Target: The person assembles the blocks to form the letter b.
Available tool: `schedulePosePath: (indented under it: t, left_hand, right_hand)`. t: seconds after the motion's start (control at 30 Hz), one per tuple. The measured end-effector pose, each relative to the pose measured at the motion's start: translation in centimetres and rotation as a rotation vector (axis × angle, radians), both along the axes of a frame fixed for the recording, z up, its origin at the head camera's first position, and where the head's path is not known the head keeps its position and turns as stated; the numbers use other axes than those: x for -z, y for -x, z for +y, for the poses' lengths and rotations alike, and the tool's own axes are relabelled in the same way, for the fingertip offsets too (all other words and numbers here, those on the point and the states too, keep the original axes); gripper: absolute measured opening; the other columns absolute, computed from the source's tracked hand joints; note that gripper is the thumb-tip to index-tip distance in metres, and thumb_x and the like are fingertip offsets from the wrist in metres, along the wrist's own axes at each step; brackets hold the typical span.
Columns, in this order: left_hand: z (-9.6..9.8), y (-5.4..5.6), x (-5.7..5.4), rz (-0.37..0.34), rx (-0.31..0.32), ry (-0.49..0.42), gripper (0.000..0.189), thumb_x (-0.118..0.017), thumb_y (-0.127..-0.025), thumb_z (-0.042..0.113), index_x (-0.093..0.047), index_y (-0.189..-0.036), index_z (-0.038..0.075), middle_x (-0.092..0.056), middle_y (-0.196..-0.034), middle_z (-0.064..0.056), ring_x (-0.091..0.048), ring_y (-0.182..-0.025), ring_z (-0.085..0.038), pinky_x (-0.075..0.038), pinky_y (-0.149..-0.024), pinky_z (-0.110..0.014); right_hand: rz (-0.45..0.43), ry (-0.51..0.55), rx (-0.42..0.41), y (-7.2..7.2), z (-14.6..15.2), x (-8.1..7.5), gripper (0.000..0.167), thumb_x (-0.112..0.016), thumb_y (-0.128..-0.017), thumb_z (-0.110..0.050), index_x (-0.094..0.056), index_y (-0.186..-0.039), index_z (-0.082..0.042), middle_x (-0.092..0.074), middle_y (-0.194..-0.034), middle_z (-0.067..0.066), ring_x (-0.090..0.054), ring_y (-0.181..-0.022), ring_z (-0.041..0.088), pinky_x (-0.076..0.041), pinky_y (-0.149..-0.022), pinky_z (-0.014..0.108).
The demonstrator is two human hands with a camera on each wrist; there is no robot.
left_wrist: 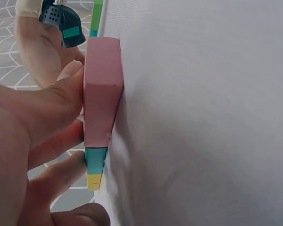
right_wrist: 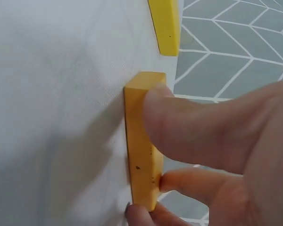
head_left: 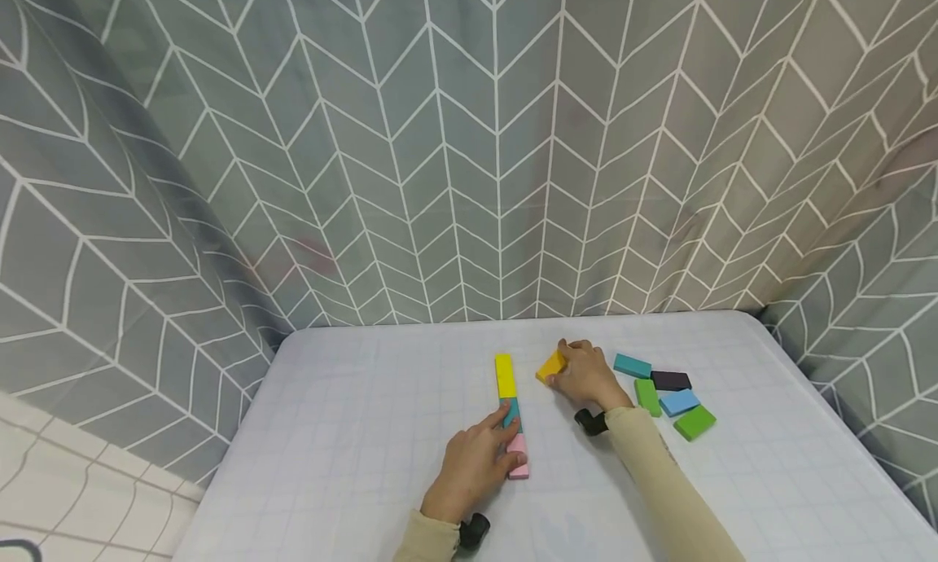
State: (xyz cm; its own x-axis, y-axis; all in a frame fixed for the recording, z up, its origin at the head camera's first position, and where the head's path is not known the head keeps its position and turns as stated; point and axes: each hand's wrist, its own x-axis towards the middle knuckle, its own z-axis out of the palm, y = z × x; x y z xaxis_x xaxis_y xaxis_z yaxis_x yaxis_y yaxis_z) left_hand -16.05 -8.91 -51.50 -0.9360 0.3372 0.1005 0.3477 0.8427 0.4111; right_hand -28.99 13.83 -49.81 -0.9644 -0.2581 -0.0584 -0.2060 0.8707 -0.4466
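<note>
A bright yellow block [head_left: 505, 374], a teal block [head_left: 515, 425] and a pink block [left_wrist: 104, 70] lie end to end in a straight row on the white-covered table [head_left: 366, 415]. My left hand [head_left: 472, 464] rests on this row, its thumb on the pink block and fingertips on top of the teal one. Right of the row's far end, my right hand [head_left: 586, 375] pinches an orange-yellow block [right_wrist: 140, 141] between thumb and fingers. That block lies tilted against the row's line, apart from the bright yellow block, at table level.
At the right lie several loose blocks: a teal block [head_left: 633, 366], a dark block [head_left: 671, 380], a light blue block [head_left: 679, 402], a green block [head_left: 647, 397] and another green block [head_left: 694, 423]. A grey patterned curtain [head_left: 469, 179] hangs behind the table and along its sides.
</note>
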Motion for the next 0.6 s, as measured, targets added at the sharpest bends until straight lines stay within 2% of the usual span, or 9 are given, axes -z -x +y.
schedulePosePath:
  t: [0.17,0.4,0.6]
  left_hand:
    - [0.1,0.0,-0.1,-0.040,-0.021,-0.020,0.055,-0.082,-0.093,0.040,-0.069,-0.142,0.019,-0.054,-0.161,-0.003,-0.070,-0.128,-0.033,-0.060,-0.091,-0.058]
    - [0.1,0.1,-0.2,-0.045,-0.023,-0.018,0.056,-0.082,-0.093,0.041,-0.069,-0.142,0.019,-0.054,-0.161,-0.003,-0.070,-0.128,-0.032,-0.061,-0.090,-0.056]
    - [0.1,0.1,-0.1,-0.033,-0.017,-0.015,0.055,-0.082,-0.093,0.040,-0.070,-0.142,0.019,-0.055,-0.161,-0.004,-0.070,-0.127,-0.031,-0.062,-0.088,-0.053]
  right_hand:
    - [-0.042,0.057,-0.009,1.3,0.0,0.3,0.079,-0.071,-0.095,-0.027,-0.039,-0.161,0.002,-0.040,-0.158,0.036,-0.045,-0.132,0.057,-0.043,-0.111,0.066]
    - [-0.133,0.185,-0.006,4.0,-0.5,0.0,0.082,-0.065,-0.094,-0.018,-0.028,-0.166,-0.002,-0.024,-0.167,0.034,-0.033,-0.145,0.064,-0.030,-0.120,0.073]
    - [-0.172,0.249,-0.057,5.8,-0.6,0.3,0.081,-0.061,-0.096,-0.016,-0.024,-0.167,-0.003,-0.017,-0.173,0.027,-0.025,-0.155,0.057,-0.022,-0.126,0.071]
